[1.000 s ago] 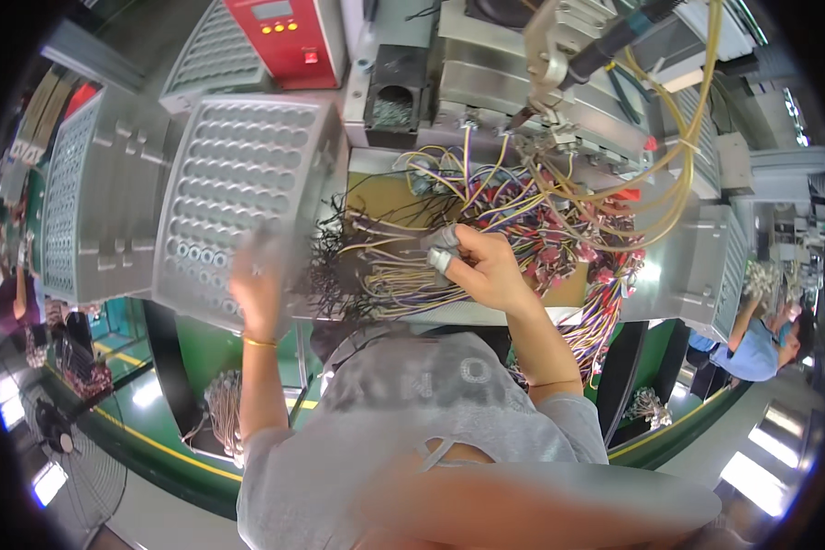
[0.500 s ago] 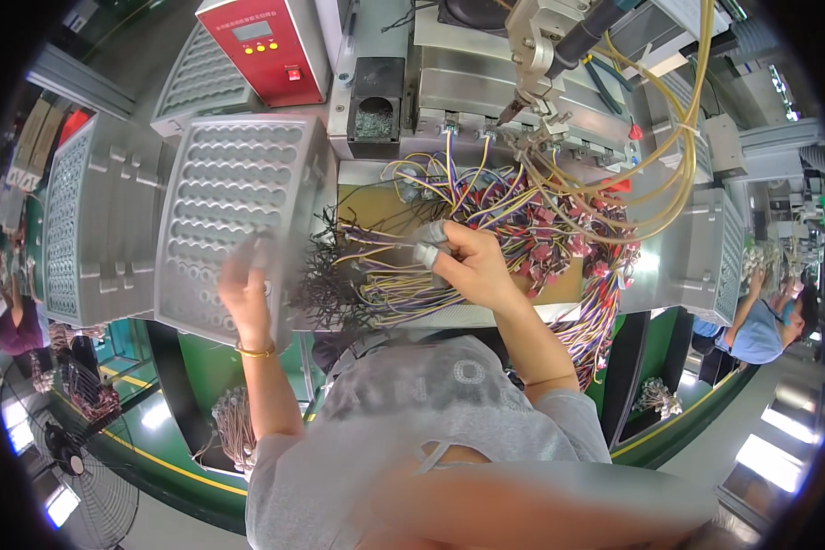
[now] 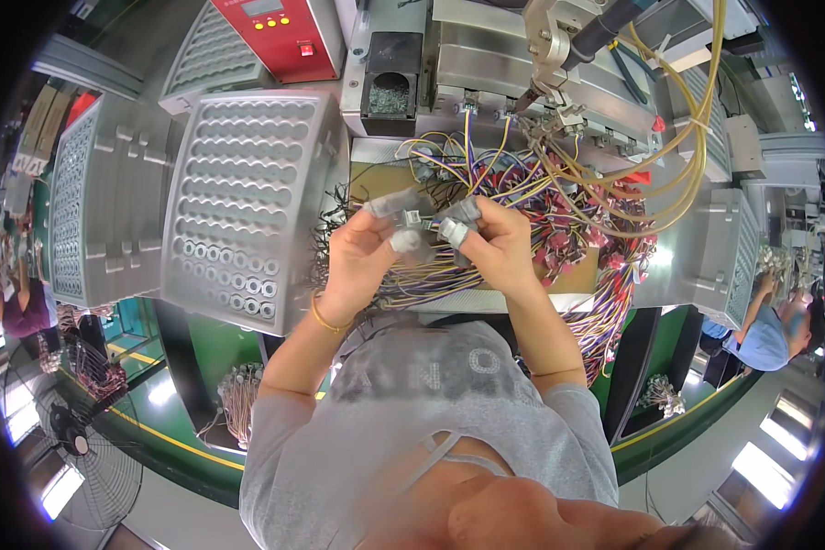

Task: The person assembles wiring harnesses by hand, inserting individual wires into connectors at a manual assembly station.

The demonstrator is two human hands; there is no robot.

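Observation:
Over the middle of the bench my two hands meet, their covered fingertips close together. My left hand (image 3: 362, 257) is closed in a pinch, and a small whitish part (image 3: 412, 218) shows at its fingertips; its exact kind is too small to tell. My right hand (image 3: 497, 240) pinches what looks like a thin wire end, mostly hidden by the fingers. Under and beyond both hands lies a bundle of purple, yellow and white wires (image 3: 431, 275). To the left stands a grey moulded tray (image 3: 238, 174) with several ring-shaped parts (image 3: 238, 275) in its nearer pockets.
A red control box (image 3: 293, 46) and a black bin of clear bits (image 3: 390, 96) stand at the back. Behind the wires is a metal fixture (image 3: 509, 64) with hanging yellow tubes (image 3: 697, 165). Heaped red connectors (image 3: 568, 243) lie right. Another person (image 3: 761, 321) sits far right.
My left hand has moved right, from above the tray to meet my right hand, and a small whitish part now shows at its fingertips. My right hand has shifted slightly right.

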